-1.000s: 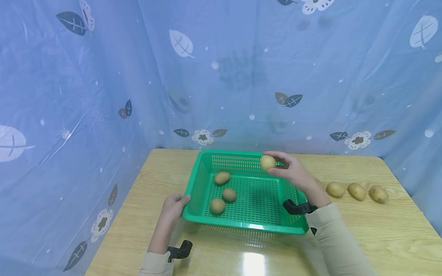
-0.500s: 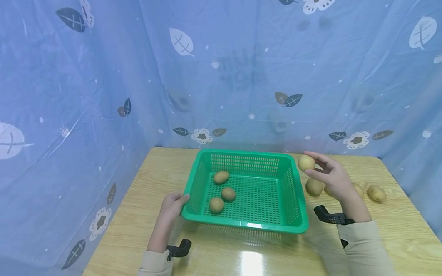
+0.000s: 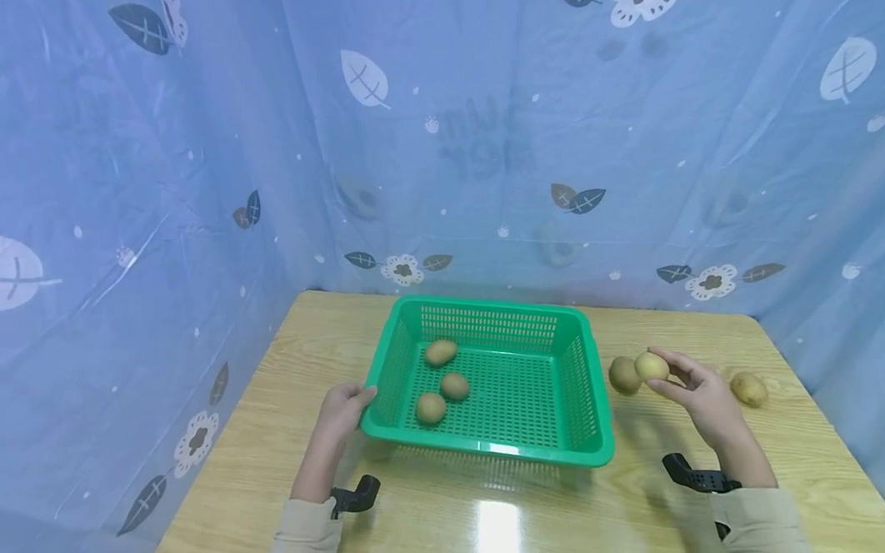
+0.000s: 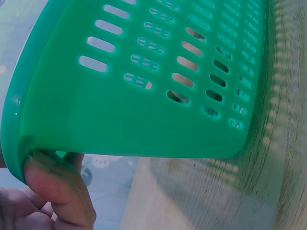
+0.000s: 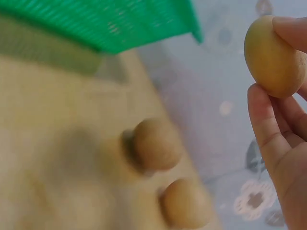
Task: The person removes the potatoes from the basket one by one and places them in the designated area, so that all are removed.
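In the head view a green plastic basket (image 3: 497,461) holds three potatoes: an oblong one (image 3: 441,352) at the back, a round one (image 3: 454,386) and another (image 3: 430,408) nearer the front. My left hand (image 3: 342,411) grips the basket's left rim; the left wrist view shows its fingers (image 4: 60,189) curled at the basket's edge. Right of the basket, my right hand (image 3: 699,388) pinches a pale potato (image 5: 273,57) between thumb and fingers, raised above the table. Close beside it lies a browner potato (image 3: 624,375), and a further potato (image 3: 749,389) lies beyond the hand.
A wooden table (image 3: 575,520) bears everything. Blue patterned curtains (image 3: 438,185) hang behind it and along its sides. Black wrist straps (image 3: 696,474) are worn on both arms. My right hand may hide more of the potato row.
My right hand has moved from over the basket to the right, above the potatoes on the table, with the potato still in it. The left hand stays on the rim.
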`<state>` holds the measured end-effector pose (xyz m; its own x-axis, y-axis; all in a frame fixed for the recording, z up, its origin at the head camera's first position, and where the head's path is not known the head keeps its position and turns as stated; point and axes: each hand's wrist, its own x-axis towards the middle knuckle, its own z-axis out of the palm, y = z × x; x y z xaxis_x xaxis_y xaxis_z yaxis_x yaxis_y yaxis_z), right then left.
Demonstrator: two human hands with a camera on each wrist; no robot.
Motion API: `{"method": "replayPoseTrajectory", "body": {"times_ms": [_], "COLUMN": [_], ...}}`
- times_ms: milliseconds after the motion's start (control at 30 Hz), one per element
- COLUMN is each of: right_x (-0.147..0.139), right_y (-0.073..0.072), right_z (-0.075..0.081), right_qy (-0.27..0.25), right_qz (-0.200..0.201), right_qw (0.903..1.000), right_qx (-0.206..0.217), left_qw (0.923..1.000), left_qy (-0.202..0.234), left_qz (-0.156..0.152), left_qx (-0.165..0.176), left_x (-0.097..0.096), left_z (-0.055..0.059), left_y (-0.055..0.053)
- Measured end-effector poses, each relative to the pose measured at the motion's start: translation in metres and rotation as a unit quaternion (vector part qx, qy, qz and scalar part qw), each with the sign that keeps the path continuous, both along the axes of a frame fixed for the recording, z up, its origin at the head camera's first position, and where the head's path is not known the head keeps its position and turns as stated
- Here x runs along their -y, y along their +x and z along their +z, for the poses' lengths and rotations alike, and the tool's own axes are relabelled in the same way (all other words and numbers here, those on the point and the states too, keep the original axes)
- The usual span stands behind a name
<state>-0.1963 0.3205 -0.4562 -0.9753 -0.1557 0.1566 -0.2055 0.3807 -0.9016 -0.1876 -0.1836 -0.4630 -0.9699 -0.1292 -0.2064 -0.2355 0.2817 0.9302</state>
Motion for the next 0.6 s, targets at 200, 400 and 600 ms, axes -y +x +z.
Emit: {"method": "replayPoseTrajectory", "body": {"times_ms": [200,400,600], "right_x": [-0.008,-0.009,-0.008], "right_y": [0.004,0.008,0.008], "right_z": [-0.029,-0.047,-0.059], "right_qy": [0.014,0.068,0.095], "right_qz": [-0.015,-0.023,-0.016], "right_qw": [0.9995,0.9964,0.9927], "right_qx": [0.025,0.045,0.073], "left_qw": [1.0000,0.9999,0.9999], "left_qy": [-0.003,-0.004,-0.008], "left_qz": [-0.004,-0.010,-0.012], "left_qx": [-0.002,-0.004,0.002], "left_x": [0.000,0.000,0.001], "left_z": [0.001,0.000,0.000], "left_y": [-0.001,-0.001,-0.001]}}
